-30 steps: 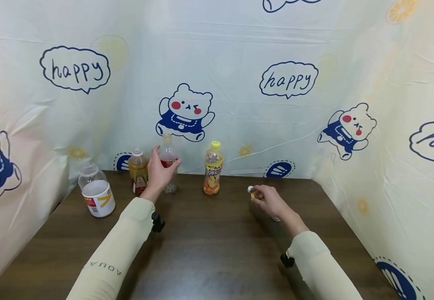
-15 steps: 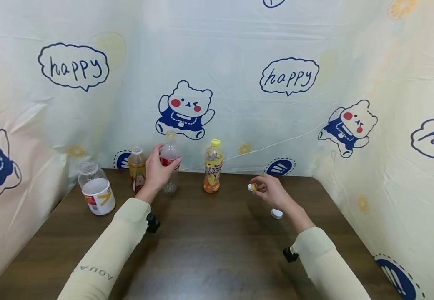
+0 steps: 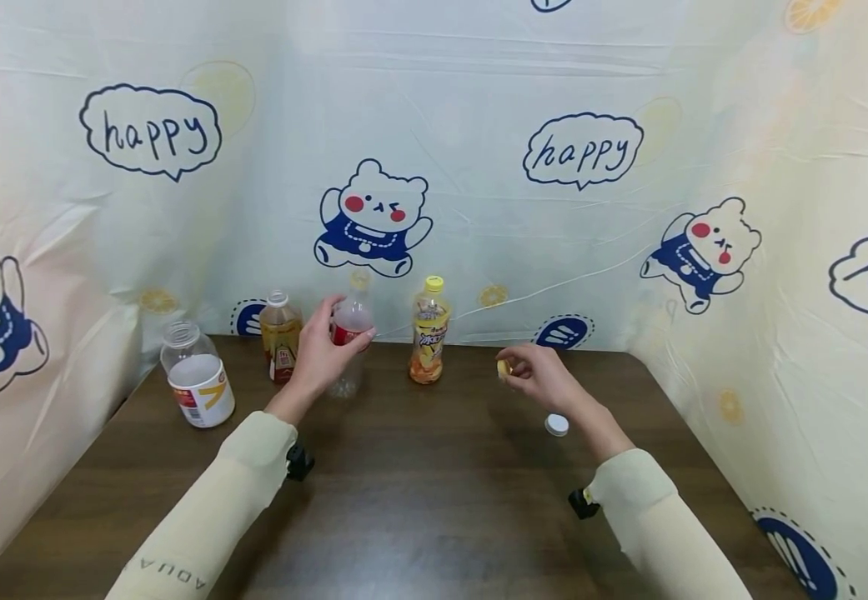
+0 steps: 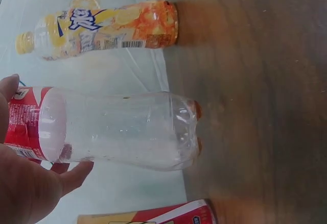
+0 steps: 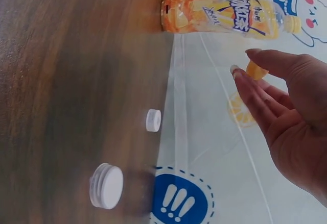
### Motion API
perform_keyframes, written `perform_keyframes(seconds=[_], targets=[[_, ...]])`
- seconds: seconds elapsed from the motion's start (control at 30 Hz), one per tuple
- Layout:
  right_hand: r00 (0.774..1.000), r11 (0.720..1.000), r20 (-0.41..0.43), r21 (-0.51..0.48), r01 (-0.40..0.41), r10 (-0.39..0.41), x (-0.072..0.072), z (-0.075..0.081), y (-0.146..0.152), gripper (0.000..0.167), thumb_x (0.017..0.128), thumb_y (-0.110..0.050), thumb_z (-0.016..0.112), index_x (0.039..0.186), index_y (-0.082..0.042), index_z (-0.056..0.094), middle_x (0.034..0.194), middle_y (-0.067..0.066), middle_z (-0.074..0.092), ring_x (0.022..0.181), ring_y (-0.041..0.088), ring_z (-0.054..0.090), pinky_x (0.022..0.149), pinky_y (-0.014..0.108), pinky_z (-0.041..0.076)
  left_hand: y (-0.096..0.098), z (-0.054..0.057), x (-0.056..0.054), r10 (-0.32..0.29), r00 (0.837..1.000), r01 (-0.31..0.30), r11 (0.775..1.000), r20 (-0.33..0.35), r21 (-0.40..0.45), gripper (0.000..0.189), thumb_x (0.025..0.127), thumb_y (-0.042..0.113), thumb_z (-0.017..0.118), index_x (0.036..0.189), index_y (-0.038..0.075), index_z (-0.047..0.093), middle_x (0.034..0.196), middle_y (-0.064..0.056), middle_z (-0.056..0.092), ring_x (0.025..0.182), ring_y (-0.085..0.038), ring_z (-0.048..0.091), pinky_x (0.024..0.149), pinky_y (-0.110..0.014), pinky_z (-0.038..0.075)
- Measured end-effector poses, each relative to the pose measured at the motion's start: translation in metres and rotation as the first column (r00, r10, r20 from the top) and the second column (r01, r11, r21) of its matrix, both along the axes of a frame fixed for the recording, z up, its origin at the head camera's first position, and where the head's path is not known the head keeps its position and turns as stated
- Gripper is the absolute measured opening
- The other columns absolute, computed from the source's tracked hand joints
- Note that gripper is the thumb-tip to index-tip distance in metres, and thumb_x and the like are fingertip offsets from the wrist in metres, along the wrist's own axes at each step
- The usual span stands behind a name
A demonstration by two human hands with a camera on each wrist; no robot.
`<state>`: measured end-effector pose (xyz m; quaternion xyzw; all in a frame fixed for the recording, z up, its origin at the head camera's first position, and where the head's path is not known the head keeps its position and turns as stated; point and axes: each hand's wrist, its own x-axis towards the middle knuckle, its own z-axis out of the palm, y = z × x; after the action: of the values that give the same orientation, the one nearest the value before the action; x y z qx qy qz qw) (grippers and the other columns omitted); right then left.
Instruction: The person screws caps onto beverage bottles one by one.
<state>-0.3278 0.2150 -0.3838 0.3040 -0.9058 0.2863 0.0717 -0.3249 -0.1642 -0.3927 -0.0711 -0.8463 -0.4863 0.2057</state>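
My left hand grips a clear plastic bottle with a red label, fingers and thumb around the label. The bottle's mouth is uncapped. Whether its base touches the table, I cannot tell. To its right stands a drink bottle with a yellow cap and lemon label. An amber-labelled bottle is partly behind my left hand. My right hand pinches a small yellow-orange bottle cap above the table. Below it in the right wrist view lie a small white cap and a larger white lid.
An open clear jar with a white label stands at the table's left. Everything is on a dark wooden table. A printed curtain rises behind the table's back edge and along both sides.
My left hand has shifted the red-labelled bottle to the right, nearer the yellow-capped bottle. My right hand keeps the yellow-orange cap and has moved little; the larger white lid has come into fuller view.
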Motion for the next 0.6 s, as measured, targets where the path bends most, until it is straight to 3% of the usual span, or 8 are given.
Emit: perform_keyframes(seconds=[0.37,0.6], targets=[[0.999,0.997,-0.029,0.072,-0.031,0.033,0.007,0.010,-0.014,0.026,0.093,-0.016,0.077,0.117,-0.007,0.072,0.100,0.002,0.071,0.079,0.013,0.060,0.072,0.030,0.055,0.005,-0.011,0.008,-0.039,0.998,0.040,0.999,0.040,-0.028,0.080,0.089,0.043,0.079,0.152,0.017,0.038,0.150,-0.017,0.047,0.131,-0.039,0.051,0.103,-0.058,0.050],[0.999,0.993,-0.020,0.114,-0.029,0.032,0.014,0.024,-0.020,0.026,0.098,-0.024,0.072,0.119,-0.009,0.072,0.099,-0.002,0.070,0.080,0.013,0.059,0.072,0.030,0.054,0.007,-0.011,0.013,-0.048,0.997,0.049,0.999,0.065,-0.015,0.081,0.089,0.043,0.080,0.153,0.017,0.037,0.151,-0.016,0.046,0.133,-0.038,0.050,0.103,-0.058,0.049]])
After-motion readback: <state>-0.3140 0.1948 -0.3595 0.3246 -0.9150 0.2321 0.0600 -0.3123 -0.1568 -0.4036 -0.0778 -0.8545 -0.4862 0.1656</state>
